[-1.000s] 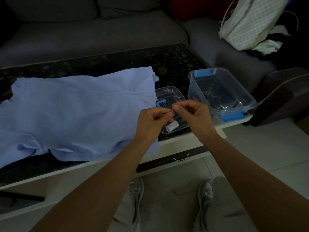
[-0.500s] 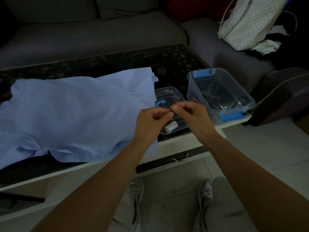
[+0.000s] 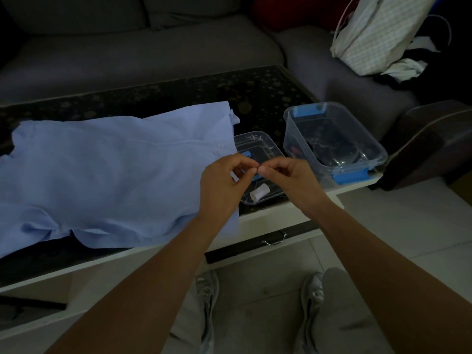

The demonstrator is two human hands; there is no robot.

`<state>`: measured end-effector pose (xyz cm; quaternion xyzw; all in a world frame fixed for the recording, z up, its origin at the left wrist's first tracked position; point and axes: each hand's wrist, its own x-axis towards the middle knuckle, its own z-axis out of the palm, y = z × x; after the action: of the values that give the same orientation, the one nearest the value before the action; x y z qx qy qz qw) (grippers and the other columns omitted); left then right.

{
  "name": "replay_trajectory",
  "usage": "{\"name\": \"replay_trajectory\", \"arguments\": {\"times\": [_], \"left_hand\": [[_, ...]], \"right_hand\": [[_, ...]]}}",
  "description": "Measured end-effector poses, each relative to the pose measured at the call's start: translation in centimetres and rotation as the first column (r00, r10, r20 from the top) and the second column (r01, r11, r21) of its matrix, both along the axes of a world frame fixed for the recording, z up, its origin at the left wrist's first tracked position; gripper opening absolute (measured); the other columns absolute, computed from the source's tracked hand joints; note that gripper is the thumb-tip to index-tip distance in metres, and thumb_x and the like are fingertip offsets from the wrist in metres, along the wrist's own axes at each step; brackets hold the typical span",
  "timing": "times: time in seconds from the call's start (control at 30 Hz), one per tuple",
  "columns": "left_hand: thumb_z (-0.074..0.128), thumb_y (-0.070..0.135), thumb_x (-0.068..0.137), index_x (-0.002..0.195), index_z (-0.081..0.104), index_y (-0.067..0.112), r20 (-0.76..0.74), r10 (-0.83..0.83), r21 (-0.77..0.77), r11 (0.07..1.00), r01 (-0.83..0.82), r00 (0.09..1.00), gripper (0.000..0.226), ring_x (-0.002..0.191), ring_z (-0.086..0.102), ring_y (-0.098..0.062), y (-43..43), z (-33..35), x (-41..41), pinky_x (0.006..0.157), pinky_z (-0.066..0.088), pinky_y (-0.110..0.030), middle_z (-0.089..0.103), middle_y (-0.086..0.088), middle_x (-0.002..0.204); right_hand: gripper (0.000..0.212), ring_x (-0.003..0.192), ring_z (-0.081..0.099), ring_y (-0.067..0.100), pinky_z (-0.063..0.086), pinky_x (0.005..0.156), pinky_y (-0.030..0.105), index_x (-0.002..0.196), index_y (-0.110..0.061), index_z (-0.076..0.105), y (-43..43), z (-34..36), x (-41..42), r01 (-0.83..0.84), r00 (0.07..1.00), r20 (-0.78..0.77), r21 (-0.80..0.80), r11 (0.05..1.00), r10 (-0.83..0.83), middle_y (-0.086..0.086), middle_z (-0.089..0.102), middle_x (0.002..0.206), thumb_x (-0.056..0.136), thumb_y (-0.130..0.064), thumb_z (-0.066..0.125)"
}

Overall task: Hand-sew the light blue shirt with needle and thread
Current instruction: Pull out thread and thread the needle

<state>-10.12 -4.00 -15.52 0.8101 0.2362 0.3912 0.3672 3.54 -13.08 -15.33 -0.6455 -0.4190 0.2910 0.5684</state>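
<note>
The light blue shirt (image 3: 107, 175) lies spread across the dark patterned table top. My left hand (image 3: 222, 185) and my right hand (image 3: 291, 180) meet fingertip to fingertip above the shirt's right edge, each pinching something too thin to make out, likely needle and thread. A white thread spool (image 3: 259, 192) lies just below the hands, inside the clear box lid (image 3: 255, 141). A faint thread runs down from my right fingers toward the spool.
A clear plastic box (image 3: 373, 146) with blue clips stands at the table's right corner. A grey sofa (image 3: 143, 52) runs behind the table, with a white bag (image 3: 375, 34) on it. My feet in grey shoes (image 3: 204, 290) are on the tiled floor.
Both hands stay together over the lid and have hardly moved. The view has drifted slightly.
</note>
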Motion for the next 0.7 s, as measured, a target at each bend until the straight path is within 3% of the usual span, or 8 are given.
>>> {"name": "replay_trajectory", "arguments": {"times": [0.17,0.3,0.5,0.6,0.7], "left_hand": [[0.051,0.037,0.084,0.086,0.066,0.019,-0.047,-0.007,0.052,0.999,0.01,0.999,0.023,0.074,0.059,-0.006,0.11,-0.16,0.1,0.064,0.046,-0.018,0.066,0.009,0.082],[0.05,0.031,0.089,0.089,0.062,0.017,-0.023,-0.023,0.013,1.0,0.023,0.999,0.019,0.078,0.059,-0.007,-0.02,-0.07,0.24,0.065,0.046,-0.016,0.064,0.008,0.083],[0.05,0.013,0.097,0.096,0.057,0.012,0.032,-0.033,-0.238,0.971,0.039,0.999,0.007,0.072,0.064,-0.012,0.05,0.07,0.27,0.065,0.054,-0.028,0.067,-0.003,0.084],[0.045,0.012,0.099,0.1,0.05,0.006,0.042,-0.08,-0.37,0.925,0.09,0.996,0.008,0.067,0.067,-0.02,-0.21,0.29,0.27,0.062,0.056,-0.031,0.067,-0.011,0.084],[0.041,0.014,0.101,0.103,0.046,0.005,0.037,-0.141,-0.48,0.866,0.141,0.989,0.011,0.065,0.067,-0.022,-0.67,0.56,0.39,0.057,0.053,-0.026,0.068,-0.014,0.085]], "right_hand": [[0.01,0.079,0.063,0.011,0.052,0.076,0.016,0.094,0.0,0.07,0.06,-0.06,-0.01,-0.023,1.0,-0.003,-0.03,0.999,0.023,0.009,0.069,0.086,0.087,-0.005,0.065],[0.014,0.087,0.063,0.024,0.053,0.083,0.026,0.097,0.003,0.069,-0.06,-0.04,-0.11,-0.066,0.998,-0.001,-0.036,0.997,0.066,0.021,0.07,0.093,0.089,-0.006,0.063],[0.015,0.086,0.063,0.027,0.052,0.081,0.025,0.098,0.004,0.069,-0.06,-0.02,-0.12,-0.077,0.997,0.0,-0.033,0.996,0.077,0.023,0.069,0.093,0.088,-0.006,0.064],[0.011,0.082,0.066,0.017,0.054,0.078,0.021,0.096,0.003,0.068,-0.17,0.14,-0.18,-0.06,0.998,-0.019,0.005,0.998,0.06,0.016,0.07,0.089,0.089,-0.004,0.063],[0.011,0.082,0.067,0.019,0.055,0.08,0.024,0.096,0.004,0.067,-0.19,0.23,-0.22,-0.021,0.999,-0.037,0.039,0.999,0.023,0.021,0.069,0.09,0.089,-0.004,0.063]]}}
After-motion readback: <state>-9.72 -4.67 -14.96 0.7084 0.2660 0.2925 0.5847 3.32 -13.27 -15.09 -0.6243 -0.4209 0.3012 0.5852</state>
